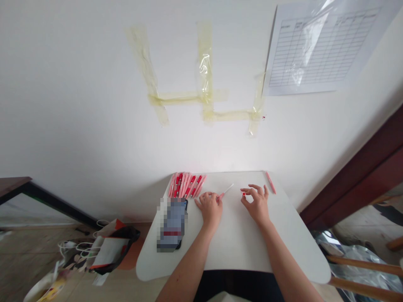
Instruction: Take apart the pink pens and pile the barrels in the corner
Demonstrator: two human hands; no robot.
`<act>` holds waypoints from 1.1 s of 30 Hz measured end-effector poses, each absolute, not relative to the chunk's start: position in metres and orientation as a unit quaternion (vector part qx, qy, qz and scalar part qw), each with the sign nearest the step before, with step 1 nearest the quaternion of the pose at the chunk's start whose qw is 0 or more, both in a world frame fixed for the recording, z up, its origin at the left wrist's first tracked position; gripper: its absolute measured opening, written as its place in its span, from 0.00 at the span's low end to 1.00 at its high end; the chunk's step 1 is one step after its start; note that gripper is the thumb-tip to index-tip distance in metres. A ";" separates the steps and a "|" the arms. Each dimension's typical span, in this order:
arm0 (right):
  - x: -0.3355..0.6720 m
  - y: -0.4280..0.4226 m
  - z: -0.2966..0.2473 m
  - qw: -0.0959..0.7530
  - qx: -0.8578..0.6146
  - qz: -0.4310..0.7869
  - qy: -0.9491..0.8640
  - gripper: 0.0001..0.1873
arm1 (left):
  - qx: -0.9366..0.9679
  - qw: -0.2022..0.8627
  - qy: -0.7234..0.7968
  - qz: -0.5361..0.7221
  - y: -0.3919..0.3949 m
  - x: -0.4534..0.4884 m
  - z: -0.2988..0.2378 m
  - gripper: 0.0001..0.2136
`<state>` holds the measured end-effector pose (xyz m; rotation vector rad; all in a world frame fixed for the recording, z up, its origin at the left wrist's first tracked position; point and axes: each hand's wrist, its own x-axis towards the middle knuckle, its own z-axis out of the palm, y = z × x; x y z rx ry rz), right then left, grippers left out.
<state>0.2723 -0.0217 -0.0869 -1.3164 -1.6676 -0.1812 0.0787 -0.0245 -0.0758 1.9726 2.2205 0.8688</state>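
Note:
My left hand [211, 208] rests low over the white table, its fingers closed on a pink pen [221, 195]. A thin whitish tube or refill [229, 188] sticks out from the pen's end toward the upper right. My right hand [256, 202] is a short way to the right, thumb and forefinger pinching a small red ring-like piece [243, 193], perhaps a pen part; the other fingers are spread. To the left of my left hand lies a row of several pink and red pens [185, 186]. One more pink pen [270, 183] lies alone at the right.
A phone, partly pixelated [172, 224], lies on the left of the white table [239, 251]. Behind the table, the wall [176, 147] carries yellowed tape [206, 75] and a printed sheet [317, 46]. Bags [115, 247] stand on the floor at left; a wooden rack [368, 265] is at right.

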 end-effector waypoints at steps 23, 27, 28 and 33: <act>0.279 -0.021 -0.095 0.375 -0.632 -0.126 -0.667 0.14 | 0.639 0.036 0.717 0.277 -0.025 0.078 -0.074 0.07; 0.281 -0.019 -0.097 0.397 -0.614 -0.138 -0.668 0.14 | 0.640 0.036 0.716 0.277 -0.025 0.079 -0.074 0.07; 0.281 -0.018 -0.098 0.397 -0.610 -0.134 -0.672 0.14 | 0.639 0.036 0.717 0.276 -0.025 0.079 -0.074 0.07; 0.279 -0.018 -0.099 0.413 -0.601 -0.138 -0.671 0.14 | 0.639 0.036 0.717 0.276 -0.024 0.079 -0.075 0.07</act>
